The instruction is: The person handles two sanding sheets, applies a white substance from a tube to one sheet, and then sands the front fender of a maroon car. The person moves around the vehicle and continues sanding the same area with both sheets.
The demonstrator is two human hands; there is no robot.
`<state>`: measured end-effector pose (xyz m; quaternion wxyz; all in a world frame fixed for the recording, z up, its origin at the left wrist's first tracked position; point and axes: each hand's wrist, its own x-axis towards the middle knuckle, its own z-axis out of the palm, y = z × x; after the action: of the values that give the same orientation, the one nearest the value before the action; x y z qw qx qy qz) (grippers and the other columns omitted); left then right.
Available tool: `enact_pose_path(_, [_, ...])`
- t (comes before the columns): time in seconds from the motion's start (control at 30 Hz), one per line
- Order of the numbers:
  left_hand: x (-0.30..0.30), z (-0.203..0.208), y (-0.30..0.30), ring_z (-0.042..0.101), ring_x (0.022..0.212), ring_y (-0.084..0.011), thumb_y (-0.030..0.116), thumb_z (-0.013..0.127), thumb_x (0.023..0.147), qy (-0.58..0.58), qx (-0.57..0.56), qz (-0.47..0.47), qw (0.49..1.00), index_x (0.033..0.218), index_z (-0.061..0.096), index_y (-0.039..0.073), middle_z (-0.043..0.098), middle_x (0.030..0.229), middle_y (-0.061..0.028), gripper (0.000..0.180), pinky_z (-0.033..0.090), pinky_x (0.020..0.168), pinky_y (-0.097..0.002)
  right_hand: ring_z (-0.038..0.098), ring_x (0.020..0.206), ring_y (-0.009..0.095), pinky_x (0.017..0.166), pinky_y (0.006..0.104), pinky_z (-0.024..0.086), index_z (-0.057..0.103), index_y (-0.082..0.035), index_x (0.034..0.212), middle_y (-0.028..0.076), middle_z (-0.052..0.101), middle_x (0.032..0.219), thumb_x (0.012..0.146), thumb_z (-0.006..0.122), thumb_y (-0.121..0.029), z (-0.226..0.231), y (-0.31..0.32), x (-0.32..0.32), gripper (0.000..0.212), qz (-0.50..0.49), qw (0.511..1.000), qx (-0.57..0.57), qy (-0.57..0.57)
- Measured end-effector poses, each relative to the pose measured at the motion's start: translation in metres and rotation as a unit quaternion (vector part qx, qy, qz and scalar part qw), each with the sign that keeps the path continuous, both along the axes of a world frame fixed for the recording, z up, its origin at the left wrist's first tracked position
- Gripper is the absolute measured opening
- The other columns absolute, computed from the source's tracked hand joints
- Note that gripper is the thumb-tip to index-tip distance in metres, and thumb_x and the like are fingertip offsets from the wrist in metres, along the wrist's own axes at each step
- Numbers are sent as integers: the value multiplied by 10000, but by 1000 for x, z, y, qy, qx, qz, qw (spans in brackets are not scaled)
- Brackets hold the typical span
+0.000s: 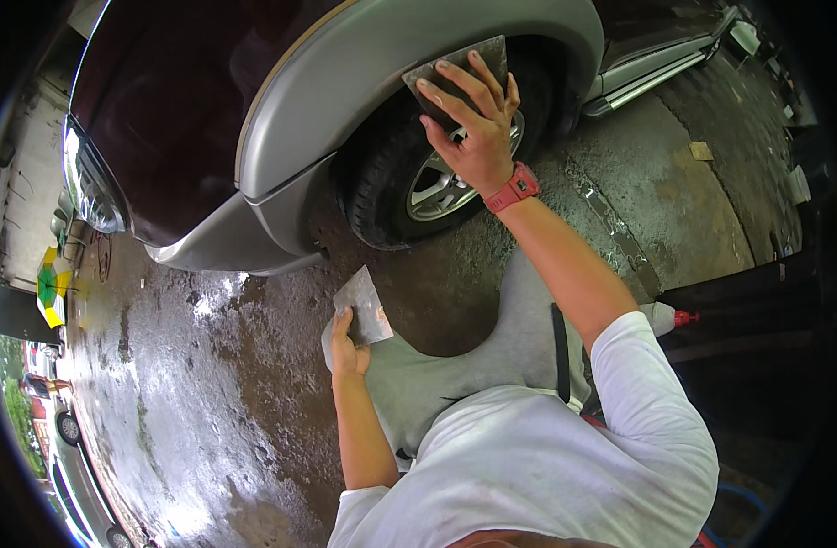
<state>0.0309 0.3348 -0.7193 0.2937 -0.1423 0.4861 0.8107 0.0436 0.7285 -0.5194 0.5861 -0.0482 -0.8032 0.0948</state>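
In my right hand (473, 128), raised at the wheel arch, is a thin dark grey rectangular plate (490, 55) like a putty spreader. My fingers are spread across its face, and its upper edge lies at the arch lip of the silver fender (318, 100); I cannot tell whether they touch. Low by my left knee, my left hand (347, 347) grips a second flat grey plate (362, 300) at its lower edge, thumb on top. Pale smears mark this plate. The tire (377, 196) and its alloy wheel (434, 190) sit just below my right hand.
The car's dark maroon body (181, 100) and headlight (91, 187) stand to the left. Wet, rough concrete (190, 384) surrounds me. A bottle with a red cap (682, 318) is beside my right side. A yellow-green umbrella (53, 288) and a parked car (76, 484) are farther left.
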Motion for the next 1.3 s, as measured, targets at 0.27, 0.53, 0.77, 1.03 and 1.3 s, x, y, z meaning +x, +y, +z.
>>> enact_pose_path(0.27, [-5, -8, 1, 625, 1233, -219, 233, 693, 1037, -1, 13, -15, 1000, 1533, 523, 53, 617, 1418, -66, 555, 505, 1066, -403, 410, 1549, 258, 1228, 689, 175, 766, -359, 1300, -70, 607, 1502, 826, 871, -206, 0, -10, -2, 509, 9, 998, 15, -52])
enact_pose_path(0.53, [8, 11, 7, 518, 1411, -231, 339, 701, 1038, 11, -67, 45, 997, 1691, 293, 87, 460, 1627, -96, 810, 367, 1201, -478, 594, 1341, 242, 1066, 414, 517, 504, -128, 1550, 70, 603, 1452, 1011, 695, -221, -80, -50, 108, 580, 424, 577, -696, 58])
enact_pose_path(0.77, [65, 63, 64, 503, 1429, -260, 397, 633, 1089, 178, -144, -64, 971, 1636, 342, -21, 516, 1568, -176, 747, 361, 1203, -397, 564, 1374, 312, 1096, 560, 476, 597, -243, 1481, 69, 597, 1452, 984, 659, -84, -93, -91, 150, 525, 336, 733, -491, -330])
enact_pose_path(1.03, [60, 84, 86, 571, 1335, -243, 323, 579, 1125, 214, -169, 110, 956, 1571, 414, -58, 571, 1500, -168, 609, 414, 1160, -353, 428, 1506, 372, 1211, 746, 244, 715, -350, 1356, 44, 563, 1491, 766, 669, 40, -79, -120, 166, 709, 210, 830, 28, -516])
enact_pose_path(1.3, [56, 115, 100, 613, 1270, -232, 219, 630, 1090, 73, 35, 102, 991, 1575, 434, 13, 577, 1465, -121, 562, 520, 1077, -393, 500, 1428, 522, 1054, 565, 556, 535, -227, 1514, 234, 455, 1543, 874, 653, -13, -66, -125, 153, 685, 306, 841, -90, -437])
